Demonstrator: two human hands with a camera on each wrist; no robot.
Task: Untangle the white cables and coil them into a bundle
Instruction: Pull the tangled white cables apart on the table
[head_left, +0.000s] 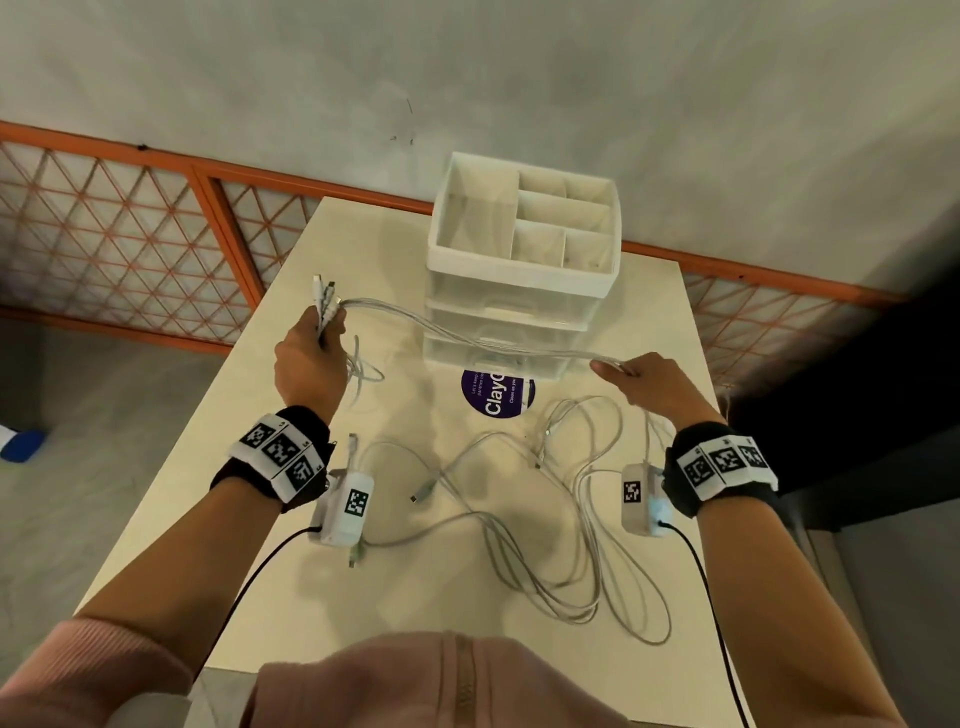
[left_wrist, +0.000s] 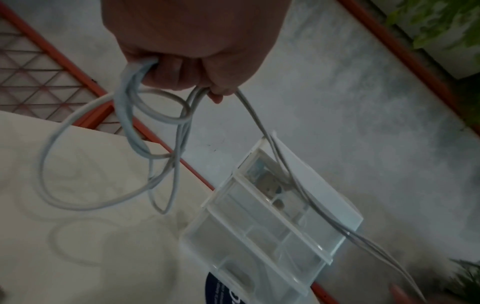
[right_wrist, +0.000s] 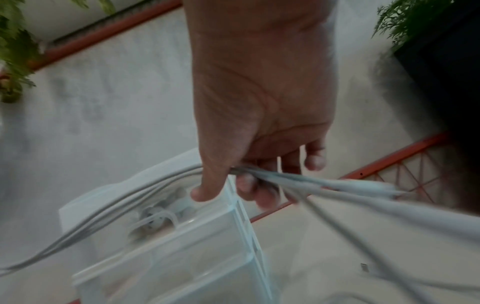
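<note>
Several white cables (head_left: 467, 332) stretch in the air between my two hands, in front of the organizer. My left hand (head_left: 311, 348) grips their plug ends in a fist, connectors (head_left: 324, 296) sticking up above it; short loops (left_wrist: 145, 131) hang below the fist (left_wrist: 187, 67). My right hand (head_left: 644, 376) pinches the same strands between thumb and fingers (right_wrist: 244, 181), and the cables (right_wrist: 337, 189) run on from there. The remaining lengths (head_left: 561, 545) lie in loose tangled loops on the cream table (head_left: 291, 571), with loose plugs (head_left: 421, 491) among them.
A white compartmented organizer with clear drawers (head_left: 524, 260) stands at the table's far middle, just behind the stretched cables. A purple round sticker (head_left: 496, 395) lies in front of it. An orange lattice railing (head_left: 156, 234) runs behind the table. Dark furniture (head_left: 857, 415) flanks the right edge.
</note>
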